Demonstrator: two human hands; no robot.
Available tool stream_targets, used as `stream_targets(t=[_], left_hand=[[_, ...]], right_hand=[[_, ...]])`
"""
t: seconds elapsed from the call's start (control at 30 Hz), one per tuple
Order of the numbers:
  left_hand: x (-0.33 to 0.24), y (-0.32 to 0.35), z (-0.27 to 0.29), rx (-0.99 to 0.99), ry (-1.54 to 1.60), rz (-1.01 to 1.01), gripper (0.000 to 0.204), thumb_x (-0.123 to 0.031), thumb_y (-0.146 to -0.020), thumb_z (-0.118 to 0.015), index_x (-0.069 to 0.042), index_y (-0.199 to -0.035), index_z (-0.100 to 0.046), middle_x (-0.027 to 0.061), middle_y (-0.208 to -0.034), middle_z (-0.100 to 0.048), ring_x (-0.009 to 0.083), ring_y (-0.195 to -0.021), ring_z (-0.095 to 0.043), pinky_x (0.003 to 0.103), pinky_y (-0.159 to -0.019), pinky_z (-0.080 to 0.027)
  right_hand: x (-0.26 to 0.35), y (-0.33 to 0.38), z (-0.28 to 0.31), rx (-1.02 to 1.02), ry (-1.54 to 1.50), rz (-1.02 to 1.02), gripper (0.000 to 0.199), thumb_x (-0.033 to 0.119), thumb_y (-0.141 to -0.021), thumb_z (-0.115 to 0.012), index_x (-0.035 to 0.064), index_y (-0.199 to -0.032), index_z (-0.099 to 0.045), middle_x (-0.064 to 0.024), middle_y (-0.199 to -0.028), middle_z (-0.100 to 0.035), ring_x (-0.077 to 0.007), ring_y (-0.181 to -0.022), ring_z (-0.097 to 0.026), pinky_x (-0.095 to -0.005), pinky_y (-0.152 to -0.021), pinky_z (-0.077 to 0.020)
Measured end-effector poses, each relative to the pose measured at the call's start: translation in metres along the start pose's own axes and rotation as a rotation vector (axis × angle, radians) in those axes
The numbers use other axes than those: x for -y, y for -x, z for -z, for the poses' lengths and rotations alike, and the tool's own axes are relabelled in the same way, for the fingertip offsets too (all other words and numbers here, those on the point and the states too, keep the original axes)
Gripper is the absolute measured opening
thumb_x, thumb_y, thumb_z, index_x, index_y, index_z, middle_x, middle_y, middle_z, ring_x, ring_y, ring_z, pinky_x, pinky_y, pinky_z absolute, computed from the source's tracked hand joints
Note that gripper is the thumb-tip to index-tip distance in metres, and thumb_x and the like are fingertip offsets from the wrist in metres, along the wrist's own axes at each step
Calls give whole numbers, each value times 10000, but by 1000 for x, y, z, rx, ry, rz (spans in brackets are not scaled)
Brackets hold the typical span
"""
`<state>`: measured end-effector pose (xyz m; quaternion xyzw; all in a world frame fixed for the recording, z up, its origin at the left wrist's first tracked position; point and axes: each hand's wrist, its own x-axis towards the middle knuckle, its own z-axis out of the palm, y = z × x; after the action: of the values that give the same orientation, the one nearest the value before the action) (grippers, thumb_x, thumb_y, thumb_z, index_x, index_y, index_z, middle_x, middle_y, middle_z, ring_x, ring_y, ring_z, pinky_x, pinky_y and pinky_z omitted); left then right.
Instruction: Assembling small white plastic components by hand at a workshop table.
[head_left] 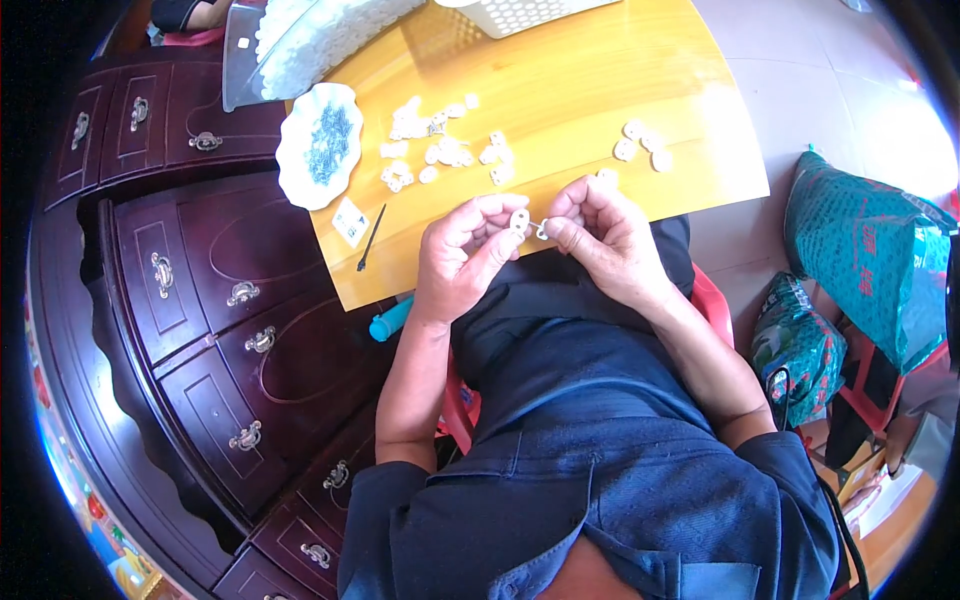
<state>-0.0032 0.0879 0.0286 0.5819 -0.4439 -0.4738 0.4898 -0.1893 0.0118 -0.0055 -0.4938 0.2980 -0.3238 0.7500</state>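
Between the thumb and fingers of my left hand (462, 258) is a small white oval piece with holes (519, 221). My right hand (612, 248) pinches a second, smaller white piece (542, 230), which looks like a small loop or hook. The two pieces are close together just past the table's near edge, above my lap; whether they touch I cannot tell. Just beyond my right fingers lies another white piece (607, 176). Loose white pieces (450, 152) are scattered in small groups on the yellow wooden table (560, 95), with several more (640, 140) farther right.
A white scalloped dish (293, 178) of small bluish-clear parts stands at the table's left edge. Near it lie a small white packet (349, 222) and a thin black stick (372, 238). Behind are a clear bin (240, 60) and a perforated basket (520, 15). Green bags (860, 250) stand right.
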Motion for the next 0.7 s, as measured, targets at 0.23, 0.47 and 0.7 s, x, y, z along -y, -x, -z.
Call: stream_targets(t=[0.23, 0.47, 0.7], left_hand=[[3, -1, 2, 35, 27, 25, 259, -35, -980, -644, 46, -1226, -643, 49, -967, -700, 89, -820, -660, 229, -709, -550], [3, 0, -1, 28, 48, 25, 245, -19, -966, -661, 49, -1201, -661, 49, -975, -681, 97, -846, -664, 237, -732, -559], [10, -5, -4, 44, 5, -85, 234, 41, -915, -689, 50, -1149, -688, 40, -948, -661, 102, -846, -670, 236, -773, -559]], right_hand=[[0, 0, -1, 6, 5, 0, 76, 37, -965, -680, 21, -995, -611, 40, -832, -603, -19, -728, -525, -185, -661, -452], [-2, -1, 0, 6, 6, 3, 71, 34, -966, -677, 22, -999, -616, 43, -833, -603, -14, -712, -507, -178, -643, -433], [-3, 0, 0, 3, -8, 7, 71, 31, -964, -677, 17, -1003, -619, 42, -842, -610, -13, -715, -510, -176, -646, -433]])
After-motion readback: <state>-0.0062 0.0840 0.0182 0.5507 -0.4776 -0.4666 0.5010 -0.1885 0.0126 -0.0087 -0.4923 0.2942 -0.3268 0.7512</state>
